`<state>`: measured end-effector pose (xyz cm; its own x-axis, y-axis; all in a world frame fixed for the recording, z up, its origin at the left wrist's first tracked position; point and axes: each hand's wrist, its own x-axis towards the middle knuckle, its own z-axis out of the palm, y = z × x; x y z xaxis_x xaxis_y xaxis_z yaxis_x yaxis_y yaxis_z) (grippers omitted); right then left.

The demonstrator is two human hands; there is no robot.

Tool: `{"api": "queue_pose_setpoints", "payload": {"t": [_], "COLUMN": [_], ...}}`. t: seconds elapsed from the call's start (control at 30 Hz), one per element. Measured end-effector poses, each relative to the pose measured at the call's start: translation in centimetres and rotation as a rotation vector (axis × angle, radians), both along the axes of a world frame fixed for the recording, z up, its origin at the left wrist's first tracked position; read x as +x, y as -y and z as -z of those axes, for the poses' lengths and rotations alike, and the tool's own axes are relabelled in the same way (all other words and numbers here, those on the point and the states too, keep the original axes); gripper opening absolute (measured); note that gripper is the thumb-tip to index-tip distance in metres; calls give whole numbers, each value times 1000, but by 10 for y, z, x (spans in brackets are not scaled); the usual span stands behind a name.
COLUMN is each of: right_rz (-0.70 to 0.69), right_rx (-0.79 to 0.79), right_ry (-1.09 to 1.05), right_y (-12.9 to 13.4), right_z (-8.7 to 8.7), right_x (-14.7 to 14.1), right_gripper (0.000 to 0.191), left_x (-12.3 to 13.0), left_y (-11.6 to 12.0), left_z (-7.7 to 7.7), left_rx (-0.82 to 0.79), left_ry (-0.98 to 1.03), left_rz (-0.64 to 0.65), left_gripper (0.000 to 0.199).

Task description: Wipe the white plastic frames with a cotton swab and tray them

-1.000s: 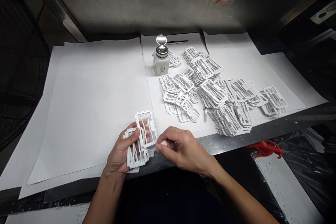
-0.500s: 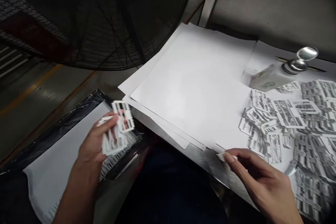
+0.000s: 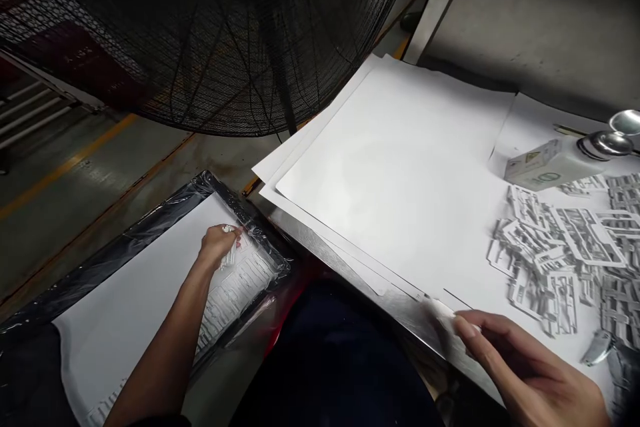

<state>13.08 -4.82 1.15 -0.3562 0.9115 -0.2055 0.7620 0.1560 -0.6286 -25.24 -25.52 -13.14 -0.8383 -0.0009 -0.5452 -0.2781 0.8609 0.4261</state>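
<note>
Down at the left, my left hand grips a few white plastic frames over a box lined with black plastic. Inside that box, a white sheet lies beside rows of similar white parts. My right hand, at the metal table's front edge, pinches a small white wad between thumb and forefinger; it looks like cloth or tissue, but motion blurs it. To the right of that hand, a heap of slotted white plastic frames covers part of the white paper.
Large white paper sheets cover the metal table. A white bottle with a metal flip lid stands behind the heap. A big black caged fan fills the upper left. A metal panel rises behind the table.
My left hand has moved down into the box with its frames. My right hand still pinches the white wad near the table edge. The view has shifted slightly left.
</note>
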Motion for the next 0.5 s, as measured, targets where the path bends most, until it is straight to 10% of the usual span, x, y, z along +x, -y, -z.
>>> {"api": "queue_pose_setpoints", "payload": {"t": [0.5], "right_rz": [6], "right_rx": [26], "right_ry": [73], "right_y": [5], "right_z": [-1], "right_x": [-19], "right_gripper": [36], "left_x": [-10], "left_y": [14], "left_z": [38], "left_rx": [-74], "left_ry": [-6], "left_rz": [54], "left_gripper": [33]}}
